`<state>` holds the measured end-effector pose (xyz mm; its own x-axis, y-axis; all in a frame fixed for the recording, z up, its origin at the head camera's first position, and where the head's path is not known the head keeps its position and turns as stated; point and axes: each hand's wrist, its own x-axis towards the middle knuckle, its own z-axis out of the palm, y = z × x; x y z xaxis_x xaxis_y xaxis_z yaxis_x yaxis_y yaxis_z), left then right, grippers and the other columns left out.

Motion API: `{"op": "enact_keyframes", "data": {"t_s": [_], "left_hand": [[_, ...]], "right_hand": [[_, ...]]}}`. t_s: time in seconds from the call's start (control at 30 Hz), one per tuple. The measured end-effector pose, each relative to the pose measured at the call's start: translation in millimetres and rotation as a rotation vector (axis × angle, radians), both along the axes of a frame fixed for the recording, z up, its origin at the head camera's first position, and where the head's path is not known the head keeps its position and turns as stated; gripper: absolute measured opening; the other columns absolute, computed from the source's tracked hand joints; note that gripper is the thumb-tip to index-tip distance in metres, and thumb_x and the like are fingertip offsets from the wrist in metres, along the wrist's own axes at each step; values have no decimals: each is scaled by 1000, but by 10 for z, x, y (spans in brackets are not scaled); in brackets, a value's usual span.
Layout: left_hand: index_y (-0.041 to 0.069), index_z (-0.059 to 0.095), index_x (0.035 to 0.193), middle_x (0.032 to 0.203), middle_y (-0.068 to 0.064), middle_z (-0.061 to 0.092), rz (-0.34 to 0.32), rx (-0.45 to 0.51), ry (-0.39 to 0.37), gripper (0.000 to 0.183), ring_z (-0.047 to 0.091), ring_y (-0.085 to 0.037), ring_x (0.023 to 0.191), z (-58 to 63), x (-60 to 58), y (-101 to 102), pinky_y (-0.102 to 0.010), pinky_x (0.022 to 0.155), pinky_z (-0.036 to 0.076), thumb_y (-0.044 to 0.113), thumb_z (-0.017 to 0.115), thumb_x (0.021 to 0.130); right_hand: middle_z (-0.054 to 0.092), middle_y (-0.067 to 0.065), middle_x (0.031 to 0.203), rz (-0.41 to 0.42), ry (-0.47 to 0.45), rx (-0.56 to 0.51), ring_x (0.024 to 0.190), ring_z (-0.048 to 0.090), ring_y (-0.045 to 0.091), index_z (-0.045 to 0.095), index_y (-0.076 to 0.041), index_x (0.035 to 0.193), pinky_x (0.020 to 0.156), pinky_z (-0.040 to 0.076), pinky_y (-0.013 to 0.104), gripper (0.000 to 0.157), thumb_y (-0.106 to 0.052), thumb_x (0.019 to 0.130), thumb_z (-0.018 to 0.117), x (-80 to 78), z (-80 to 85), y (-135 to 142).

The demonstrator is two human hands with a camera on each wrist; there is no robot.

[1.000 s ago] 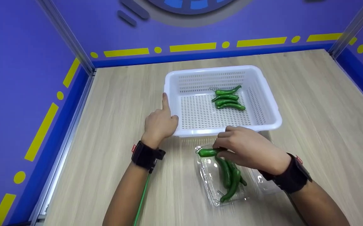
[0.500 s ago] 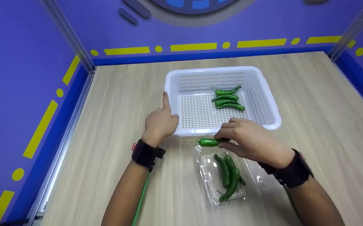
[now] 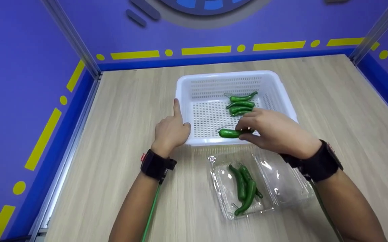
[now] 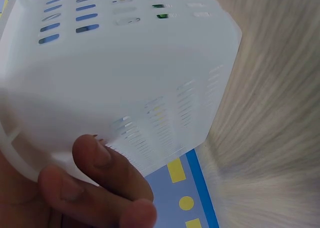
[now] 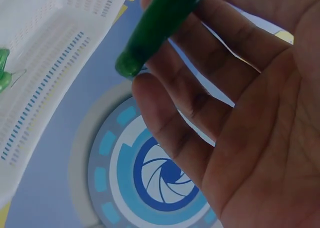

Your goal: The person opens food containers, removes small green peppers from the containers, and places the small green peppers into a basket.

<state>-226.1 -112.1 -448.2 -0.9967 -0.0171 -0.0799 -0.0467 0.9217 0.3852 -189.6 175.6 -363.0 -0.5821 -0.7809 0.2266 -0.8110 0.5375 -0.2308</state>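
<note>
The right hand [image 3: 270, 131] pinches a green chili pepper [image 3: 228, 133] over the near side of a white perforated basket [image 3: 207, 118]; the left hand [image 3: 171, 131] grips its rim.

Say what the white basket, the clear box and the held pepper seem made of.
White basket: likely molded plastic, smooth with a soft sheen, evenly slotted walls.
Clear box: probably thin plastic, glossy, with sharp glints and the tabletop showing through.
Held pepper: glossy green skin; real flesh or imitation, I can't tell.
</note>
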Motion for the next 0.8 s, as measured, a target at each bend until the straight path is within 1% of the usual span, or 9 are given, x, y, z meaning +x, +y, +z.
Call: {"op": "enact_keyframes", "data": {"t_s": [0.13, 0.3, 0.4, 0.5, 0.63, 0.8], "left_hand": [[5, -4, 164, 70, -8, 62, 0, -1, -2, 89, 60, -24, 60, 6, 3, 2, -38, 51, 40, 31, 47, 96], [5, -4, 164, 70, -8, 62, 1, 8, -2, 89, 60, -24, 60, 12, 13, 1, -38, 51, 40, 31, 49, 96], [5, -4, 164, 69, -8, 61, -5, 2, -2, 89, 58, -23, 58, 14, 14, -6, -37, 50, 39, 31, 47, 96], [4, -4, 163, 68, -7, 61, -12, -5, 1, 88, 55, -22, 56, 18, 15, -15, -37, 48, 38, 31, 45, 95], [4, -3, 164, 69, -8, 61, -9, -8, 3, 88, 57, -24, 58, 20, 21, -22, -38, 50, 39, 31, 45, 96], [5, -3, 164, 71, -9, 62, -7, 0, 6, 89, 60, -25, 60, 22, 21, -14, -39, 51, 40, 32, 48, 96]], "right_hand": [[72, -2, 91, -26, -9, 15, 86, 66, 16, 75, -13, 96, 78, 52, 39, 7, -14, 89, 76, -125, 66, 11], [71, -2, 89, -59, -25, 29, 78, 62, 14, 75, -13, 94, 72, 50, 35, 5, -14, 90, 76, -303, 123, 23], [72, -2, 89, -89, -48, 32, 76, 60, 12, 75, -13, 94, 71, 49, 33, 5, -15, 89, 76, -424, 143, 36], [72, -4, 87, -117, -91, 37, 74, 59, 11, 76, -13, 94, 70, 48, 32, 6, -16, 89, 76, -555, 149, 48], [69, -6, 83, -133, -141, 56, 70, 56, 12, 75, -13, 89, 67, 46, 31, 3, -17, 89, 75, -717, 80, 51], [67, -2, 79, -131, -172, 100, 68, 55, 13, 73, -12, 83, 66, 44, 31, 4, -12, 86, 75, -892, -91, 45]]}}
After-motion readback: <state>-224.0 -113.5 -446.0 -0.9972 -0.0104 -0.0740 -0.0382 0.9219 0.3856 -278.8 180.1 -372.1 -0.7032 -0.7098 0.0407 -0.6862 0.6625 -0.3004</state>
